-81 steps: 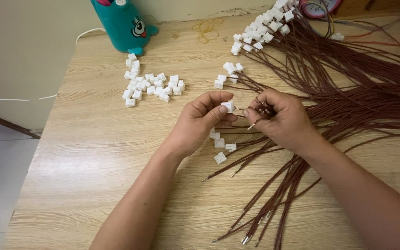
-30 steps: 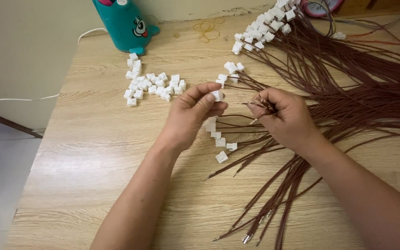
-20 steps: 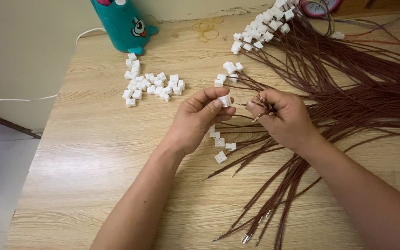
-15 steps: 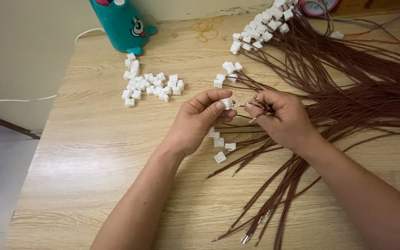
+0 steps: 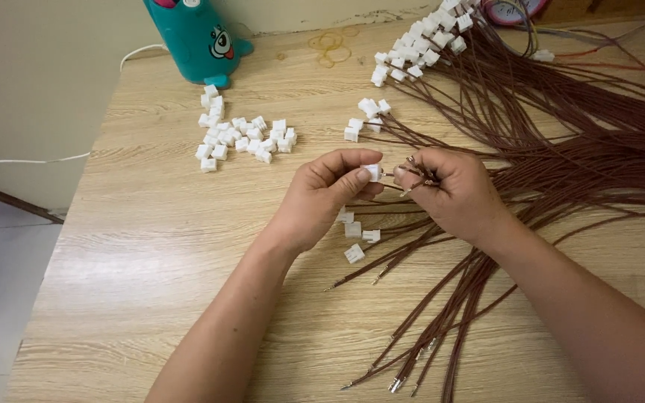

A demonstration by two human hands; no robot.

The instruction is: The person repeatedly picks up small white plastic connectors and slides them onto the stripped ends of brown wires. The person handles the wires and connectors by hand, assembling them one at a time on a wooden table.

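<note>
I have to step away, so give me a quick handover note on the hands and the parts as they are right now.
Left hand: pinches one white connector.
Right hand: grips brown wire ends held up to that connector.
Done: finished wires with connectors lie at the far side.
Left: loose connector pile, a few spare connectors under the hands, and many bare-ended wires on the table.

Matt wood-grain table (image 5: 151,246); white plastic connectors (image 5: 242,138); brown smooth wires (image 5: 561,149).

Soft, even, fairly bright light covers the table (image 5: 151,246); a pale sheen lies on the wood left of the forearms. Shadows are faint. Focus is sharp, with slight softness at the edges.
</note>
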